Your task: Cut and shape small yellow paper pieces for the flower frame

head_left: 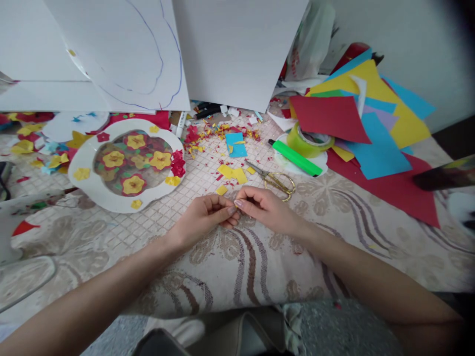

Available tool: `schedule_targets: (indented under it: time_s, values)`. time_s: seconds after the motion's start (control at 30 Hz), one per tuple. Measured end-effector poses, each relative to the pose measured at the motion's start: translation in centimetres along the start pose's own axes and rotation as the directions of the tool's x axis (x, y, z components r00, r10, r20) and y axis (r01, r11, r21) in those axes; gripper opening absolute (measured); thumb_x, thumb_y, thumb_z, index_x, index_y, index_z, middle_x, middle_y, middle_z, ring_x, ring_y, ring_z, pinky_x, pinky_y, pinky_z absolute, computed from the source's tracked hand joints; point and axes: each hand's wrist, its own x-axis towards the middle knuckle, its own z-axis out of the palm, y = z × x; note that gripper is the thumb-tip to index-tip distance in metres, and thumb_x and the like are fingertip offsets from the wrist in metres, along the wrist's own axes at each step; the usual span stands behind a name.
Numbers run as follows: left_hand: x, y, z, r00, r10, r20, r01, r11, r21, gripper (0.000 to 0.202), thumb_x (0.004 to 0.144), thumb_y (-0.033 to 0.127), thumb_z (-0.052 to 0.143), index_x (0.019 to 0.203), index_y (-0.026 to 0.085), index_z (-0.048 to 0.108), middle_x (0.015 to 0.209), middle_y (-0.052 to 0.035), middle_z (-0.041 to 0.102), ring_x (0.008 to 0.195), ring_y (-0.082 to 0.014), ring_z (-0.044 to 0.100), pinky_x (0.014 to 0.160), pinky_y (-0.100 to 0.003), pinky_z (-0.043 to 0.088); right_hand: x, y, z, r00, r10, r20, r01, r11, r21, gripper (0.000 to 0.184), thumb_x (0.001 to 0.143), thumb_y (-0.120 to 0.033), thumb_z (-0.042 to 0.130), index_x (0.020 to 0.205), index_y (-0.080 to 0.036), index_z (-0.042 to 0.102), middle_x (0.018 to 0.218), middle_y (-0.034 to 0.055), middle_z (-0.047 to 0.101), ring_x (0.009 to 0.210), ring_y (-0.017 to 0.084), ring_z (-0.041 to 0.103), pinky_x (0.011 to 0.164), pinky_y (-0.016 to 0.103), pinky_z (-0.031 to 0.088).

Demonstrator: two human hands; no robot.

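Observation:
My left hand (211, 215) and my right hand (265, 207) meet fingertip to fingertip above the front of the table. Both are closed in a pinch, and a tiny yellow piece of paper (236, 206) shows between them, mostly hidden by the fingers. Just beyond lie cut yellow paper pieces (232, 173) and a blue paper piece (236, 145). Gold-handled scissors (276, 181) rest near my right hand, blades pointing away to the left. Left of my hands lies a white scalloped frame (79, 155) with red and yellow paper flowers (133, 184) on it and in its clear middle.
White boards (237, 49) stand along the back, one with blue outlines. At right are a green marker (297, 158), a tape roll (311, 141) and stacked coloured paper sheets (386, 143). Paper scraps (222, 131) litter the patterned cloth (252, 277); loose paper flowers (23, 147) lie far left.

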Motion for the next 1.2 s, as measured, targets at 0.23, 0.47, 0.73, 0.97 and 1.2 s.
schedule_targets:
  time_s: [0.23,0.47,0.73,0.97,1.2]
  values:
    - [-0.1,0.4,0.0,1.0,-0.012,-0.018,0.011,0.999,-0.044,0.02,0.077,0.03,0.067,0.079,0.012,0.059,0.076,-0.0038,0.067,0.066,-0.0106,0.063,0.063,-0.023,0.05,0.0,-0.5,-1.8,0.996,-0.057,-0.062,0.033,0.942,-0.335,0.022,0.095,-0.027,0.045,0.076,-0.017,0.052,0.068,-0.0013,0.052,0.062,0.013,0.047,0.057,0.025,0.033]
    - [0.5,-0.1,-0.3,0.994,0.001,-0.109,-0.024,0.978,-0.207,0.024,0.073,0.032,0.071,0.078,0.013,0.058,0.074,-0.002,0.066,0.066,-0.0089,0.06,0.064,-0.021,0.048,-1.1,2.0,-7.5,0.956,0.034,-0.292,-0.258,0.574,-0.777,0.025,0.078,-0.033,0.068,0.078,-0.02,0.047,0.078,0.0034,0.055,0.068,0.019,0.051,0.054,0.027,0.03]
    - [0.6,-0.1,-0.5,0.992,0.035,-0.123,-0.062,0.973,-0.223,0.021,0.076,0.031,0.069,0.079,0.014,0.057,0.075,-0.0016,0.066,0.068,-0.0091,0.061,0.065,-0.021,0.047,-1.3,2.4,-7.4,0.931,0.105,-0.35,-0.348,0.548,-0.761,0.015,0.086,-0.027,0.056,0.077,-0.02,0.045,0.072,0.0048,0.053,0.063,0.021,0.05,0.052,0.028,0.027]
    - [0.5,0.3,-0.4,0.99,0.046,-0.137,-0.077,0.971,-0.226,0.024,0.074,0.033,0.07,0.079,0.013,0.057,0.076,-0.0023,0.066,0.068,-0.0092,0.06,0.065,-0.022,0.047,-1.2,1.5,-7.5,0.938,0.08,-0.337,-0.229,0.874,-0.429,0.015,0.087,-0.031,0.051,0.096,-0.02,0.047,0.084,0.0046,0.057,0.073,0.02,0.055,0.062,0.029,0.04]
    - [0.7,0.2,-0.7,0.986,0.087,-0.144,-0.122,0.959,-0.255,0.026,0.073,0.033,0.071,0.08,0.013,0.058,0.076,-0.0026,0.066,0.068,-0.0098,0.061,0.065,-0.022,0.047,-1.7,-1.1,-3.7,0.993,0.114,-0.009,-0.113,0.966,-0.233,0.027,0.087,-0.036,0.049,0.106,-0.018,0.043,0.081,0.0015,0.049,0.064,0.014,0.045,0.059,0.026,0.039]
